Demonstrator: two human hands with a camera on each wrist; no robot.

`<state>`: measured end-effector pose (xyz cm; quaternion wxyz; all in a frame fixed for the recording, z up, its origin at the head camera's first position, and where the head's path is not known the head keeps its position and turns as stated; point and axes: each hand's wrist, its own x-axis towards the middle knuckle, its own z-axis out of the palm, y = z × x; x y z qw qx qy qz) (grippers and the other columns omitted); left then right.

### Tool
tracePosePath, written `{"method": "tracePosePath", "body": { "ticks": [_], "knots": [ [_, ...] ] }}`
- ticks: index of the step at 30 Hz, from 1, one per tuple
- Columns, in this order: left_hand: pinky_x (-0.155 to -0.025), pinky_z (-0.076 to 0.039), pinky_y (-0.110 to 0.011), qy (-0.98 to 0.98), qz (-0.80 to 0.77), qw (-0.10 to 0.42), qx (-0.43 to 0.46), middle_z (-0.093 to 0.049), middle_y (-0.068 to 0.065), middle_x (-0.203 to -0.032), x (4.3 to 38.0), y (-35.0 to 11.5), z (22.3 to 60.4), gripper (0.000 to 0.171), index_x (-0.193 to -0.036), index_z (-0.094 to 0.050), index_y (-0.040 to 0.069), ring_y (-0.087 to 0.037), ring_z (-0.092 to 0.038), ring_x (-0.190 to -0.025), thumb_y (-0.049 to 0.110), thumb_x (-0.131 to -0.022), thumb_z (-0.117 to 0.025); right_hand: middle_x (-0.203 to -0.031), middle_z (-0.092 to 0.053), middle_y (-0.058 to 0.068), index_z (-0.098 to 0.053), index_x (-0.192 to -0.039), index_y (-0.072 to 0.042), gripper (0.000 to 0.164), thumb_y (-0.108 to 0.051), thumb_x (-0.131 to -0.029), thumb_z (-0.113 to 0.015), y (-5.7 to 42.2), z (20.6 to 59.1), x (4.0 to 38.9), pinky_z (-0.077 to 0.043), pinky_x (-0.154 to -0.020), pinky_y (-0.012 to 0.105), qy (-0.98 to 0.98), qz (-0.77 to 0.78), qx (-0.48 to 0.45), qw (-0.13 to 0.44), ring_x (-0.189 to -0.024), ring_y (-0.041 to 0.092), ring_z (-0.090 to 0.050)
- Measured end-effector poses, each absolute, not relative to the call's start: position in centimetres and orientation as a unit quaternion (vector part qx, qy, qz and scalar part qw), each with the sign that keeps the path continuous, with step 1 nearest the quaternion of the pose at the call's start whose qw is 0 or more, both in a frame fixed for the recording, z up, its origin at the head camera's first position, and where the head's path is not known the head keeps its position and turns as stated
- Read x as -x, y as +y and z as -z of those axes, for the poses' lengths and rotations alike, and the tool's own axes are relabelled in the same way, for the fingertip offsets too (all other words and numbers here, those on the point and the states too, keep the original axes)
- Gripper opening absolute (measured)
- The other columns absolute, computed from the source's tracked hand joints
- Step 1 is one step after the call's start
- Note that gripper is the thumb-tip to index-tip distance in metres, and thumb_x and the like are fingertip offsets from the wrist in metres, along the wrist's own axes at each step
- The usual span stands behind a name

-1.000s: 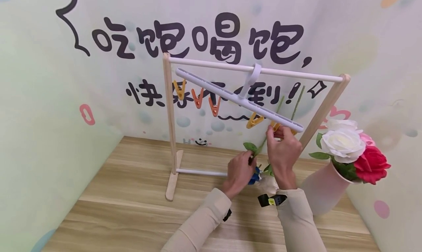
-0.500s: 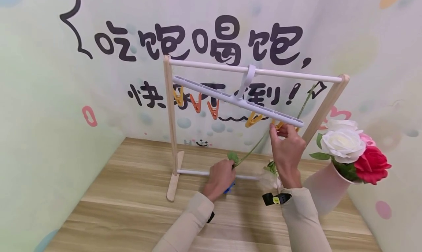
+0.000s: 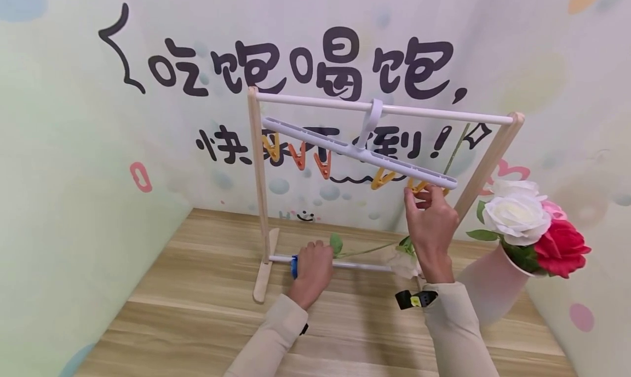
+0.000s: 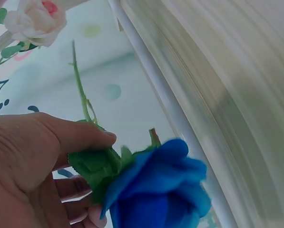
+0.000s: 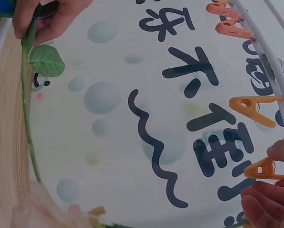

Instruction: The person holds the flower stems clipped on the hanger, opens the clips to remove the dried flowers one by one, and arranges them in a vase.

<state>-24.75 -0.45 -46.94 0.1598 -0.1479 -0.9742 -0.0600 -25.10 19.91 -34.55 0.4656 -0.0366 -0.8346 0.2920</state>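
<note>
In the head view, my left hand (image 3: 314, 268) is low at the rack's bottom bar. It grips a blue rose (image 4: 156, 190) just behind the bloom, thumb on the green leaves, and the stem points right, almost level. My right hand (image 3: 434, 229) pinches a yellow clothespin (image 5: 266, 168) near the right end of the lilac hanger (image 3: 357, 153). The hanger hooks over the top bar and slopes down to the right. A pale rose (image 3: 405, 264) hangs bloom down beside my right wrist, its stem rising behind the hanger; its clip is mostly hidden.
A wooden rack (image 3: 483, 160) with white bars (image 3: 315, 101) stands on the wood-grain table (image 3: 197, 322). Another yellow clothespin (image 3: 381, 178) and orange ones (image 3: 323, 164) hang farther left. At right, a pale vase (image 3: 485, 286) holds white, pink and red roses (image 3: 559, 248).
My left hand has moved left and down with the blue rose, and its stem has swung from steep to nearly level, away from the clothespins. My right hand stays at the yellow clothespin. The hanger tilts less.
</note>
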Motion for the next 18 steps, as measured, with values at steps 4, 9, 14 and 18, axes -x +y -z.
{"method": "tracePosePath", "body": {
  "ticks": [4, 9, 14, 18],
  "knots": [
    [-0.063, -0.040, -0.036, -0.974, 0.034, 0.171, 0.142, -0.055, -0.005, -0.076, 24.7, -0.8, 46.9, 0.006, -0.074, -0.068, 0.015, -0.023, -0.051, -0.075, 0.012, -0.075, -0.063, -0.087, -0.069, 0.012, -0.059, -0.107, -0.006, 0.043, -0.041, -0.081, -0.061, 19.9, 34.9, 25.0, -0.050, -0.061, 0.039, -0.842, -0.295, 0.037, 0.450, -0.068, 0.023, -0.066],
    [-0.070, -0.035, -0.036, -0.974, 0.009, 0.175, 0.140, -0.054, -0.005, -0.082, 24.7, -1.2, 47.0, 0.003, -0.078, -0.067, 0.016, -0.023, -0.048, -0.082, 0.014, -0.076, -0.066, -0.084, -0.068, 0.012, -0.060, -0.106, -0.004, 0.047, -0.044, -0.082, -0.059, 19.7, 35.6, 24.6, -0.050, -0.057, 0.038, -0.852, -0.294, 0.037, 0.431, -0.067, 0.024, -0.065],
    [-0.069, -0.032, -0.035, -0.971, -0.005, 0.189, 0.145, -0.053, -0.005, -0.086, 24.6, -1.7, 47.2, 0.008, -0.078, -0.066, 0.016, -0.023, -0.045, -0.084, 0.010, -0.074, -0.069, -0.078, -0.068, 0.011, -0.063, -0.099, -0.003, 0.045, -0.045, -0.082, -0.059, 19.1, 36.2, 23.6, -0.047, -0.052, 0.037, -0.859, -0.267, 0.030, 0.435, -0.063, 0.023, -0.064],
    [-0.068, -0.029, -0.034, -0.967, -0.012, 0.203, 0.156, -0.052, -0.005, -0.087, 24.4, -2.0, 47.1, 0.011, -0.077, -0.064, 0.017, -0.022, -0.043, -0.084, 0.008, -0.074, -0.070, -0.078, -0.068, 0.009, -0.065, -0.094, -0.004, 0.039, -0.041, -0.083, -0.059, 18.1, 36.7, 22.2, -0.043, -0.047, 0.036, -0.865, -0.205, -0.016, 0.459, -0.062, 0.023, -0.063]
  ]
}}
